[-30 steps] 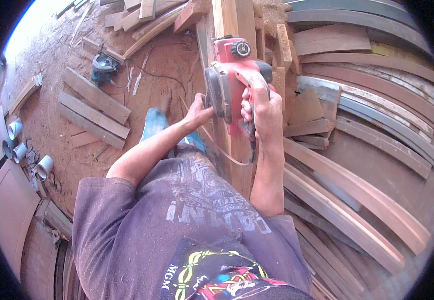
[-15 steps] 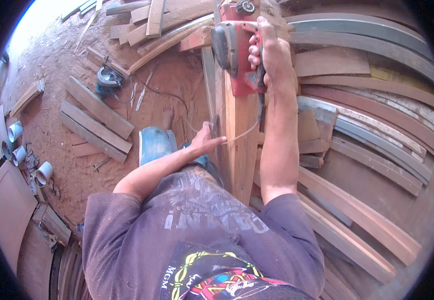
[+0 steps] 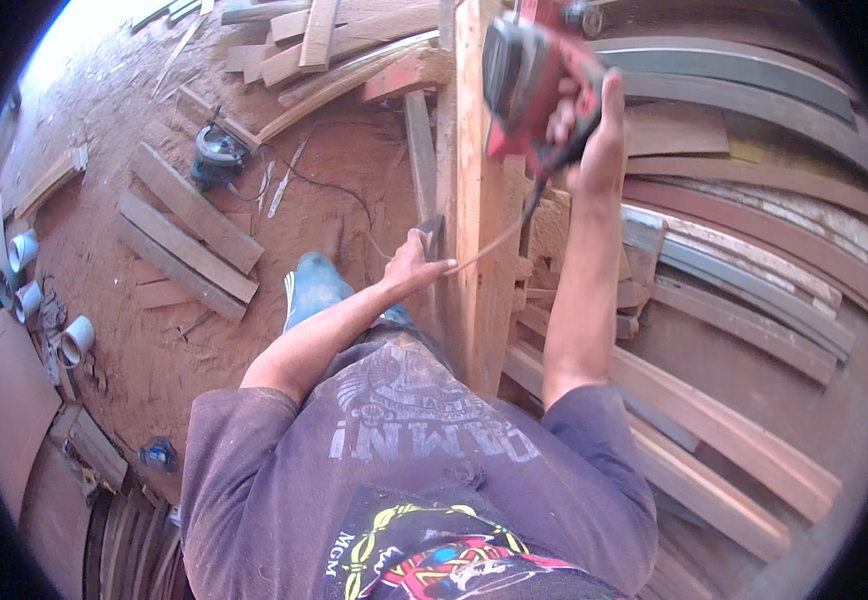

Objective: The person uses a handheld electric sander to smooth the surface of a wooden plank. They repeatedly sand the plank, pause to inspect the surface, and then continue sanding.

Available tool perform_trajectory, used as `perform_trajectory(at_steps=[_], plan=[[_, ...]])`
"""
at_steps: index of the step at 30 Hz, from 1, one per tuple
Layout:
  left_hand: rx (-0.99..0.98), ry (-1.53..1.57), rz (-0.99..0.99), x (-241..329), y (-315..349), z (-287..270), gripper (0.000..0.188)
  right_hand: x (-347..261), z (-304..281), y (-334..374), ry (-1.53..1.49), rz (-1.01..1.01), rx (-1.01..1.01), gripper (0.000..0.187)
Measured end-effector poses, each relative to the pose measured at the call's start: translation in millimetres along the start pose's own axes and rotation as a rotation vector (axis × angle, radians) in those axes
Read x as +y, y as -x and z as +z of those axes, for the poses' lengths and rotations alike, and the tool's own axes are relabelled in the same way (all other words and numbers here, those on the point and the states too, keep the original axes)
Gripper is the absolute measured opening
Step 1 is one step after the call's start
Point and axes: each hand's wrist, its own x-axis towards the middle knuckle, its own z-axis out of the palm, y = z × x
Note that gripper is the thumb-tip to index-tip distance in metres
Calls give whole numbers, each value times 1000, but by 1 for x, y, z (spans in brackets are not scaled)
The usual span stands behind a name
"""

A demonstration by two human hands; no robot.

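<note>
- Carries the red-and-black electric planer (image 3: 542, 90) farther right than half a second ago, turned askew and blurred, over the right side of the pale, squared wooden beam (image 3: 476, 300).
- Keeps the left hand (image 3: 412, 265) lower, well apart from the planer, unlike one second ago, when close beside it.
- Shows straight, smooth grain along the beam, running lengthwise away from the body.
- To the left, dusty reddish-brown floor (image 3: 169, 370), strewn with flat grey-brown planks (image 3: 199, 208) and a blue-green circular saw (image 3: 216, 158) with a rounded guard.
- To the right, long grey, brown and reddish boards (image 3: 754, 222), laid side by side.
- Clamps the right hand (image 3: 594, 135) around the planer's handle, reaching far forward from the dark purplish sleeve (image 3: 599, 440).
- Bends the left arm across the body to the beam's left edge, beside the thin power cord (image 3: 532, 205); cannot tell whether pinching or merely touching it.
</note>
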Motion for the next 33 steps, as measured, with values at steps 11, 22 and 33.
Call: perform_trajectory(at_steps=[11,22,33], plan=[[78,154,128,-30,-25,13,77,48,-149,433,125,421,545,73],[117,302,-87,-47,-24,-30,45,172,-142,607,11,590,623,63],[-156,570,-166,-70,49,76,24,199,-192,624,77,536,520,62]])
